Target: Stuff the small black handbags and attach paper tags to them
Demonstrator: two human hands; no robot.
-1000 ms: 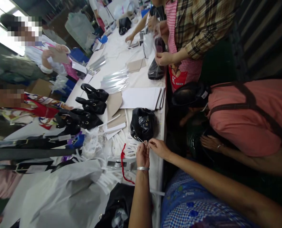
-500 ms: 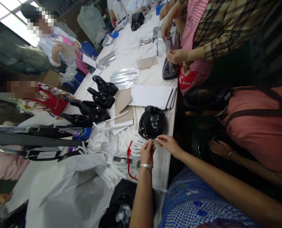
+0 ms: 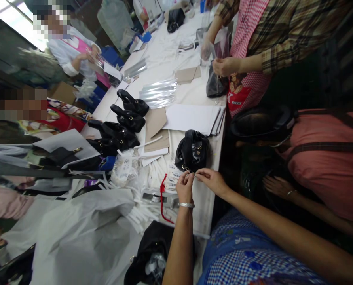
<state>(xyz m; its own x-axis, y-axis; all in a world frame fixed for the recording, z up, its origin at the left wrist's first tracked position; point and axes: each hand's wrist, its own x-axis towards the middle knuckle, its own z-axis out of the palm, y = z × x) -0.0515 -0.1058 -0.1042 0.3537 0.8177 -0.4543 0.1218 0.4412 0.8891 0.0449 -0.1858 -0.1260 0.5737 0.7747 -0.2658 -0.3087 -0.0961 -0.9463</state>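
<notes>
Bag point(image 3: 196, 154), black, sits on the table point(image 3: 205, 213) near its edge, just beyond both hands. Creased, rounded sides: likely soft and light, perhaps slippery where glossy. Best hold is probably the handle point(image 3: 188, 144) or a palm under the body; a side pinch would let it sag.

Cord point(image 3: 188, 170), thin, pale, runs from near a gold ring point(image 3: 183, 167) on the bag's near side to the fingertips. Too fine to tell string from wire; likely light, easily dropped, best taken at the tips. Left hand point(image 3: 185, 186) pinches it; right hand point(image 3: 212, 180), just beside, closes thumb and forefinger at its end.

Containers: open bag point(image 3: 143, 245) at the near end shows crumpled clear plastic point(image 3: 155, 263) inside. Clear pouch point(image 3: 125, 168) holds pale items, too blurred to name. Farther up, a co-worker's hand point(image 3: 225, 66) grips a clear sack point(image 3: 221, 43) at a dark bag point(image 3: 215, 86); how far inside, cannot tell.
</notes>
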